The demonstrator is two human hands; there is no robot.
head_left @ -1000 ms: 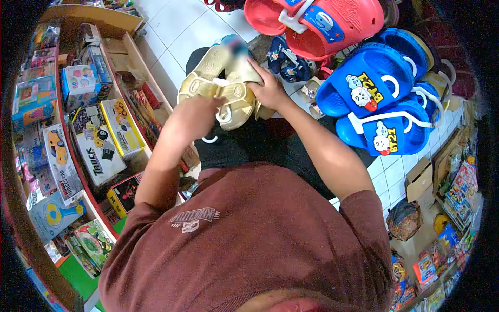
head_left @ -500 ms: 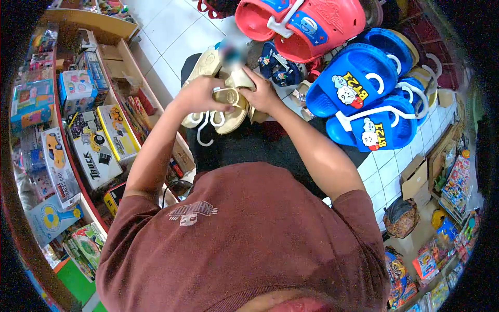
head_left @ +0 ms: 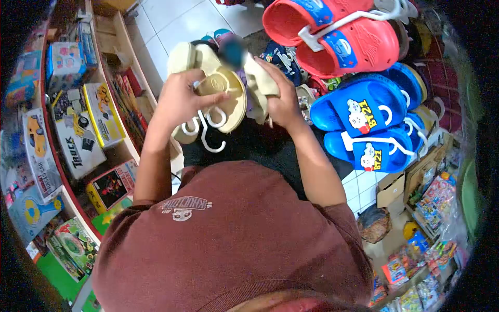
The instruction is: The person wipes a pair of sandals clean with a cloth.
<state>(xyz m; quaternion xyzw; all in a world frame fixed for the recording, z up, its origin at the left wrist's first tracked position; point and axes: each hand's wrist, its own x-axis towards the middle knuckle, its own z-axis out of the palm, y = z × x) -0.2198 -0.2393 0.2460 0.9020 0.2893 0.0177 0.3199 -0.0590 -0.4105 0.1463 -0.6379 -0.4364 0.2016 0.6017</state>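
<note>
My left hand [head_left: 179, 99] grips a cream sandal [head_left: 235, 106], its thumb lying across the footbed near the heel. A second cream sandal [head_left: 182, 57] is beside it, partly behind my fingers. A white plastic hanger [head_left: 208, 136] hangs from the pair, its hook pointing toward my body. My right hand [head_left: 285, 101] is closed round a crumpled cream piece [head_left: 261, 78], which looks like paper; its kind is not certain. This piece is apart from the sandal's right edge. A blurred patch hides what lies just beyond the sandals.
Red clogs [head_left: 358, 44] on a white hanger and blue slides [head_left: 358, 106] are at my right. Shelves with boxed toys [head_left: 78, 130] run along my left. White floor tiles [head_left: 176, 21] show ahead. Packets and an open carton [head_left: 391, 192] lie at lower right.
My right hand has moved away from the sandals to the right, bringing the crumpled cream piece with it. My left hand keeps the sandal, now tilted with more footbed showing. The view has shifted.
</note>
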